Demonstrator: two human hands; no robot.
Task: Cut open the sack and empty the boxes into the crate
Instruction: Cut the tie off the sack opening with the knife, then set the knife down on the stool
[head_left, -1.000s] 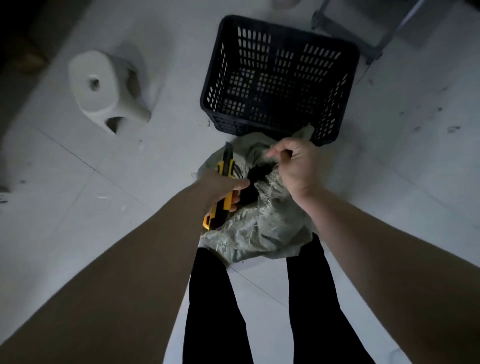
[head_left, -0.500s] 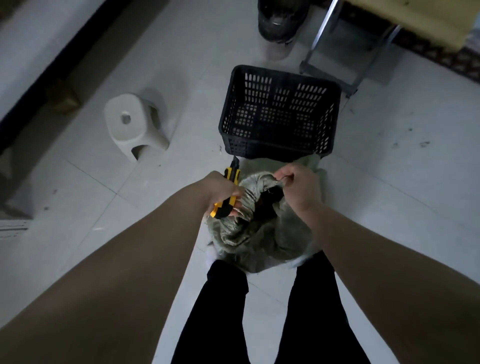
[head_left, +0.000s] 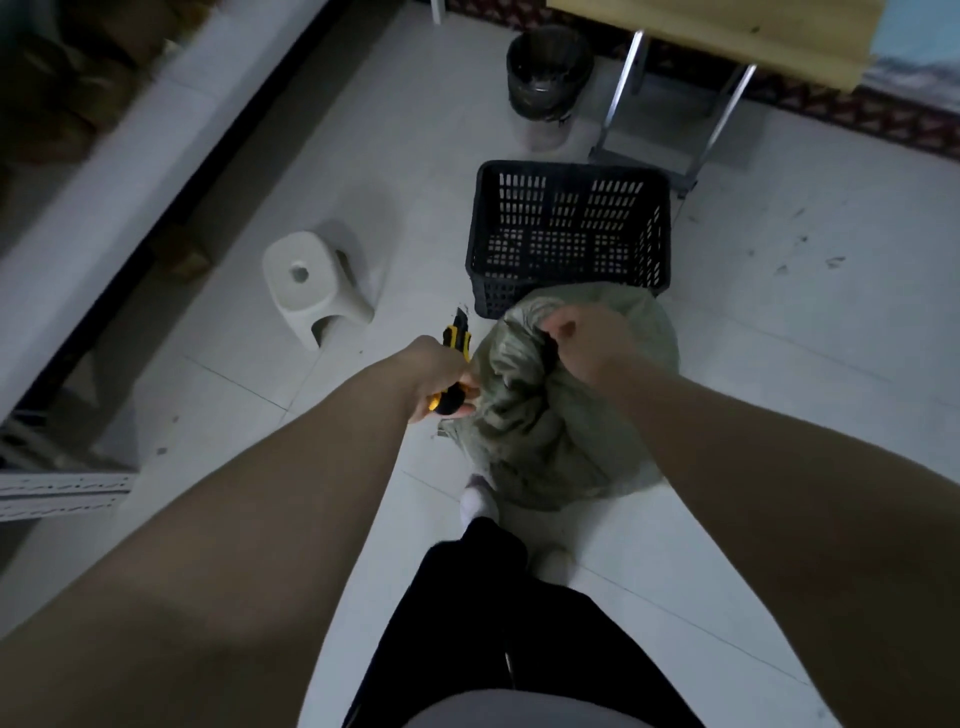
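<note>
A grey-green woven sack (head_left: 540, 436) stands on the white tiled floor in front of my legs, its top bunched up. My right hand (head_left: 592, 340) grips the gathered top of the sack. My left hand (head_left: 439, 379) holds a yellow and black utility knife (head_left: 457, 340) just left of the sack, with the tip pointing away from me. A black slotted plastic crate (head_left: 569, 234) sits directly behind the sack, and nothing shows inside it. The boxes are hidden inside the sack.
A white plastic stool (head_left: 311, 286) stands to the left of the crate. A dark lined bin (head_left: 548, 78) and a metal table leg frame (head_left: 670, 119) are behind the crate. A long white ledge (head_left: 130, 171) runs along the left.
The view has pulled back and up, showing more of the room. My right hand has lifted the sack's top higher. My left hand stays beside the sack with the knife.
</note>
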